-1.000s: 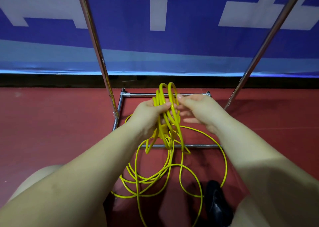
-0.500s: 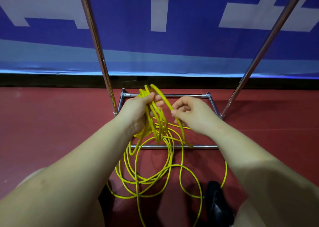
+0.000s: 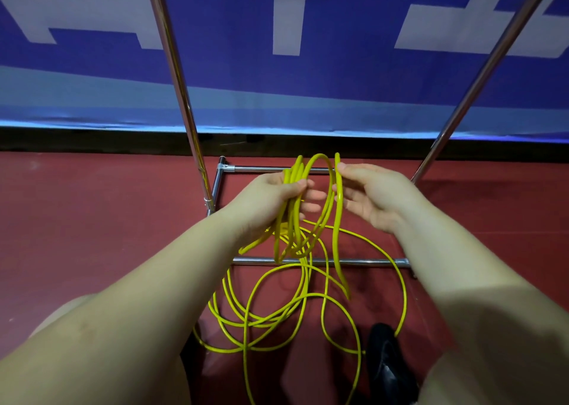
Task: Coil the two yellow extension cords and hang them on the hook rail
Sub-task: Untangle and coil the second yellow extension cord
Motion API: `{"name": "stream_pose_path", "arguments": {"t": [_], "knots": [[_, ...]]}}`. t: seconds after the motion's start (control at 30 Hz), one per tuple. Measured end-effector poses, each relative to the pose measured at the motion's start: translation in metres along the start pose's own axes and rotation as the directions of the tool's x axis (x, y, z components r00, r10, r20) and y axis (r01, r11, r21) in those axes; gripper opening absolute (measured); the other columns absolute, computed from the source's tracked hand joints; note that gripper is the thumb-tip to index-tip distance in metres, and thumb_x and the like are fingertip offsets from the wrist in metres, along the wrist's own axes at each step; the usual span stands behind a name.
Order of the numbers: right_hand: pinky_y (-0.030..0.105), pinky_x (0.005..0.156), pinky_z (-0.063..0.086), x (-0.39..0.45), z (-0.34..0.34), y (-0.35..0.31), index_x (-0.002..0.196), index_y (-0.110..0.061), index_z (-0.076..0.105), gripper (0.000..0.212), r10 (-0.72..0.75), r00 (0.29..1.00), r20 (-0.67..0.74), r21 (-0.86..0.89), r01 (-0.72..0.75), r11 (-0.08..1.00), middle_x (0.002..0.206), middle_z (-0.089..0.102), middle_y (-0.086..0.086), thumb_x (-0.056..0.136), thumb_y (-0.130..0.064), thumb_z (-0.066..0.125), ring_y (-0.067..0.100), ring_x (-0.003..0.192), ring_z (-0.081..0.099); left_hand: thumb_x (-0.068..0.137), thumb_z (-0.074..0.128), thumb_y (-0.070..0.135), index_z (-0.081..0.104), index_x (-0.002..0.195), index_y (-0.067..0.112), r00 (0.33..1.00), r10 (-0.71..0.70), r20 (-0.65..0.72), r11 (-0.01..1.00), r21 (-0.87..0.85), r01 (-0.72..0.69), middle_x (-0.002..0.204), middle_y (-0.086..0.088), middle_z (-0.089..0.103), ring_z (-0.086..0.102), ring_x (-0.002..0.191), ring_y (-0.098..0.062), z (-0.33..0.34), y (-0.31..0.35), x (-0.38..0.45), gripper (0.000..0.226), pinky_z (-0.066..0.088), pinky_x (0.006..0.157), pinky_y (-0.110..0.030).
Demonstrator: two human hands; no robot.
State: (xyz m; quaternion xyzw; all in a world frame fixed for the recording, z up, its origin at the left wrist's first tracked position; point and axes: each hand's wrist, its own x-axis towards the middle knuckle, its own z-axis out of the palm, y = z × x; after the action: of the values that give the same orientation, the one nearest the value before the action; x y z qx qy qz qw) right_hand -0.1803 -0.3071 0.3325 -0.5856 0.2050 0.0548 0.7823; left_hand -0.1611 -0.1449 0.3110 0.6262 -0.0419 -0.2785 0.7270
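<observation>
Red floor (image 3: 92,220), blue banner behind, chrome rack frame (image 3: 323,262). Left hand (image 3: 271,198): grip clamping gathered loops of yellow cord (image 3: 295,207). Right hand (image 3: 375,195): pinching the next loop; advisable keeping loops equal, untwisted. Remaining cord lying slack on the floor. Containers: none showing.

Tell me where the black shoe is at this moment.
In the head view, the black shoe stands on the red floor at lower right, beside the loose yellow cord loops, under the right forearm.
</observation>
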Motion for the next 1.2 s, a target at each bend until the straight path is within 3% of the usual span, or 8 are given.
{"name": "stream_pose_path", "arguments": {"t": [0.23,0.47,0.6,0.7,0.77,0.93,1.13,1.2], "knots": [[0.016,0.041,0.048,0.004,0.007,0.005,0.077,-0.010,0.055,0.014,0.040,0.999,-0.023,-0.020,-0.041,0.999,0.062,0.052,0.000,0.091,-0.011,0.057,0.006,0.041,0.060,0.095,0.052,0.015,0.065,0.096,0.008,0.997,0.029,0.077,0.991,0.129,-0.039,0.086,-0.015,0.068,0.065,0.078,-0.027,0.011,-0.013,-0.001,0.014,0.053,0.083,-0.046],[0.013,0.042,0.048,0.009,0.005,0.007,0.078,-0.011,0.057,0.012,0.030,0.998,-0.062,-0.047,-0.033,0.998,0.070,0.056,0.001,0.090,-0.010,0.058,0.004,0.042,0.060,0.094,0.052,0.005,0.063,0.094,0.012,0.989,0.009,0.148,0.998,0.067,-0.019,0.083,-0.008,0.071,0.070,0.068,-0.014,0.017,-0.016,-0.001,0.013,0.059,0.063,-0.028],[0.014,0.043,0.048,0.009,0.004,0.008,0.082,-0.011,0.058,0.009,0.051,0.998,-0.040,-0.005,-0.051,0.999,0.073,0.058,0.002,0.090,-0.010,0.057,0.005,0.043,0.062,0.091,0.055,0.000,0.060,0.095,0.009,0.989,0.012,0.146,0.996,0.091,-0.025,0.078,-0.006,0.070,0.070,0.066,-0.013,0.015,-0.015,0.000,0.012,0.058,0.067,-0.029],[0.020,0.051,0.053,0.009,0.004,0.008,0.085,-0.012,0.060,0.010,0.070,0.998,-0.005,-0.023,-0.070,0.997,0.081,0.063,0.003,0.092,-0.017,0.056,0.010,0.061,0.067,0.092,0.053,-0.001,0.059,0.095,0.009,0.994,0.019,0.107,0.996,0.084,-0.028,0.074,-0.005,0.069,0.069,0.063,-0.012,0.014,-0.013,0.000,0.012,0.059,0.065,-0.029],[0.027,0.068,0.055,0.006,0.004,0.007,0.091,-0.013,0.060,0.020,0.083,0.996,0.037,-0.221,-0.073,0.972,0.093,0.065,0.005,0.093,-0.032,0.054,0.019,0.082,0.067,0.094,0.052,0.002,0.060,0.089,0.010,0.998,0.042,0.036,0.998,0.043,-0.044,0.068,0.000,0.069,0.068,0.062,-0.011,0.012,-0.010,0.001,0.012,0.058,0.065,-0.033],[0.029,0.070,0.049,-0.009,0.003,0.017,0.080,-0.020,0.062,0.025,-0.019,0.954,0.298,-0.794,0.259,0.550,0.075,0.065,0.000,0.087,-0.045,0.058,0.009,0.068,0.059,0.098,0.045,0.008,0.055,0.081,0.005,0.987,0.034,-0.156,0.951,-0.298,-0.080,0.057,-0.002,0.065,0.067,0.057,-0.014,0.000,0.004,0.005,0.020,0.058,0.059,-0.029],[0.026,0.072,0.046,-0.004,-0.004,0.027,0.086,-0.019,0.059,0.009,-0.100,0.893,0.439,-0.798,0.439,0.414,0.073,0.057,-0.003,0.084,-0.017,0.068,0.008,0.066,0.052,0.100,0.038,0.007,0.050,0.078,0.007,0.967,0.043,-0.250,0.908,-0.394,-0.143,0.052,0.002,0.057,0.065,0.052,-0.010,-0.006,0.012,0.004,0.026,0.057,0.057,-0.025],[0.025,0.065,0.039,-0.003,-0.011,0.030,0.088,-0.016,0.060,0.007,0.010,0.888,0.460,-0.872,0.450,0.189,0.075,0.055,0.000,0.088,-0.023,0.062,0.012,0.065,0.047,0.101,0.036,0.009,0.049,0.075,0.009,0.965,0.022,-0.263,0.876,-0.460,-0.146,0.049,0.002,0.052,0.056,0.044,-0.008,-0.013,0.015,0.006,0.029,0.056,0.055,-0.022]]}}
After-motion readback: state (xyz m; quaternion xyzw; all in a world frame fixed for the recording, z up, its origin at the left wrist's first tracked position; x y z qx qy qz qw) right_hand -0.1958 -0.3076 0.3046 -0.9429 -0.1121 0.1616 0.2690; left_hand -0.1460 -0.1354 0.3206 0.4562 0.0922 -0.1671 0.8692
